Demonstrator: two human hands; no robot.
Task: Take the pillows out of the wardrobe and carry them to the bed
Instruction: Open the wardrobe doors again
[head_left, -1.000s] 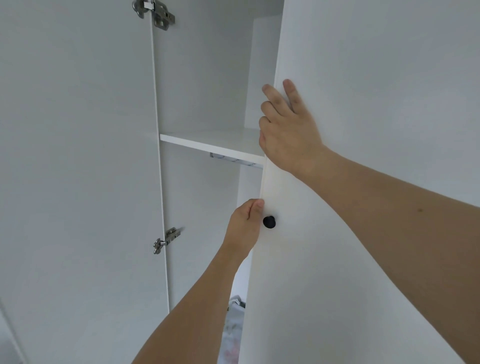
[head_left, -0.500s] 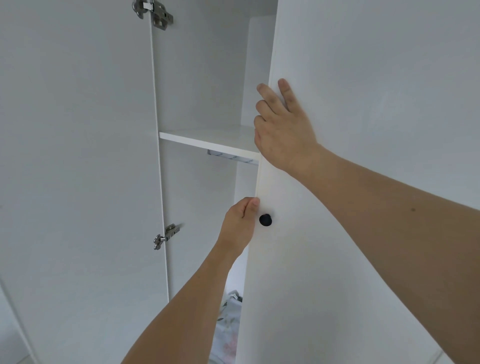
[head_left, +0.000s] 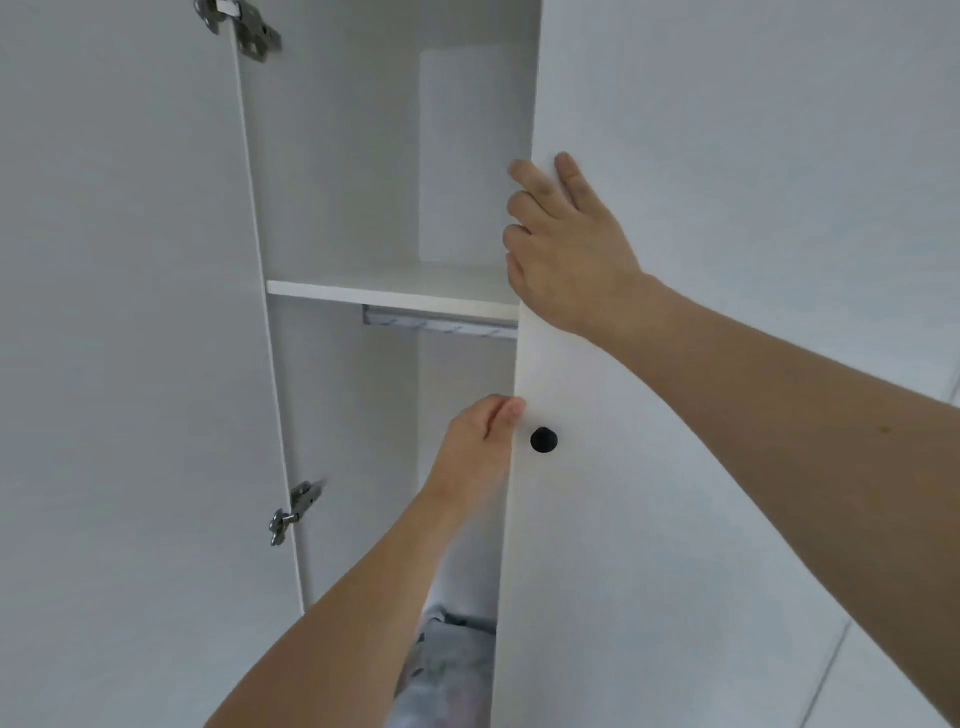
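The white wardrobe stands in front of me with its left door (head_left: 130, 364) swung open. Both hands hold the free edge of the right door (head_left: 727, 156). My right hand (head_left: 566, 249) grips that edge high up, level with the inner shelf (head_left: 389, 293). My left hand (head_left: 478, 447) pinches the edge lower down, its thumb just left of the black knob (head_left: 544, 440). A floral-patterned pillow (head_left: 452, 670) shows low inside the wardrobe, mostly hidden by my left forearm and the right door.
A metal rail (head_left: 441, 325) runs under the shelf. Hinges (head_left: 293, 512) sit on the left door's inner side, another hinge (head_left: 239, 23) at the top. The compartment above the shelf shows nothing in it.
Both hands keep their hold on the right door's edge. The view has shifted a little, and more of the floral pillow shows at the bottom of the gap.
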